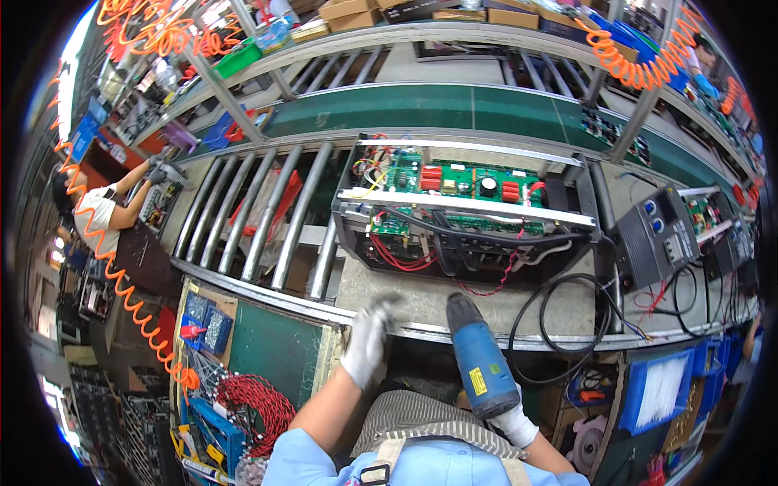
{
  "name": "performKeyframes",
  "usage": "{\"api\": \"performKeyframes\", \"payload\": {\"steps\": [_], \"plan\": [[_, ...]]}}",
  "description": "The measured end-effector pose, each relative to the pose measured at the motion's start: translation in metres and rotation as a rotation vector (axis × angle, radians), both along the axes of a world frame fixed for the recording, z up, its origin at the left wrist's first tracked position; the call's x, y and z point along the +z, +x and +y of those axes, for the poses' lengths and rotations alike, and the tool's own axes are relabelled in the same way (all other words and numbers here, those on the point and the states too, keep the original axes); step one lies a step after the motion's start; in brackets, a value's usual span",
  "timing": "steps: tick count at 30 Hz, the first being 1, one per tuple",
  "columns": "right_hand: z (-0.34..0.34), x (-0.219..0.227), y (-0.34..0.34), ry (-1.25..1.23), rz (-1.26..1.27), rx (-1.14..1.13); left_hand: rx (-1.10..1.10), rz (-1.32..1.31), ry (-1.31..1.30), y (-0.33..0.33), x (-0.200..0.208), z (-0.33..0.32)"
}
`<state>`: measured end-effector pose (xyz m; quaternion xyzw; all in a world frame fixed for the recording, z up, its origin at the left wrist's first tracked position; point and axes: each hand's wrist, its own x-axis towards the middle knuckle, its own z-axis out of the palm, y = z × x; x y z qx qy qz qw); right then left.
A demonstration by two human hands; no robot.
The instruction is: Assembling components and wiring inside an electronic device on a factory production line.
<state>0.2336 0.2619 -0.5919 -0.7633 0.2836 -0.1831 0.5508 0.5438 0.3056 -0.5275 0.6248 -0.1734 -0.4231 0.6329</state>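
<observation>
- Red-and-black wire bundle (255,405): coiled left of the person, below a green tabletop (279,340); looks soft.
- Metal rollers (304,215): left of the chassis; smooth, presumably slippery under a load.
- Left hand (365,348): gloved, raised near the front edge of the line, apart from the chassis. Fingers blurred; cannot tell whether they are spread, curled or pinching something small.
- Open-frame chassis (466,207): sits on a grey board (421,304) directly ahead of the person. Judged heavy and stiff; best held by the frame at both ends, with the lower edges supported. The long pale rails offer a grip, though their strength is unproven.
- Green circuit board (466,186) inside the chassis: judged fragile; the red blocks (429,174) and loose red wires (397,255) are poor holds and could snag.
- Blue power tool (484,356): in front of the chassis, nose toward it, not touching the boards. Likely rigid, moderately heavy, weighted toward the body; take it by the grip, mostly hidden here.
- Right hand (515,423): gloved, closed around the tool from behind and below; exact finger placement hidden.
- Black cable (519,324): looped right of the tool; flexible, springy, may catch.
- Grey-fronted unit (658,235): farther right, tilted; knobs seem unsuitable for lifting.
</observation>
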Motion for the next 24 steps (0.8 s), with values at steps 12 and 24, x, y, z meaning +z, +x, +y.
{"api": "performKeyframes", "payload": {"steps": [12,24], "plan": [[0.020,-0.005,0.056,-0.095,0.240,0.088,-0.049,0.742,-0.354,0.040,0.037,-0.087],[-0.008,-0.003,0.181,-0.373,0.071,0.006,0.126,0.795,-0.342,-0.005,0.069,-0.134]]}}
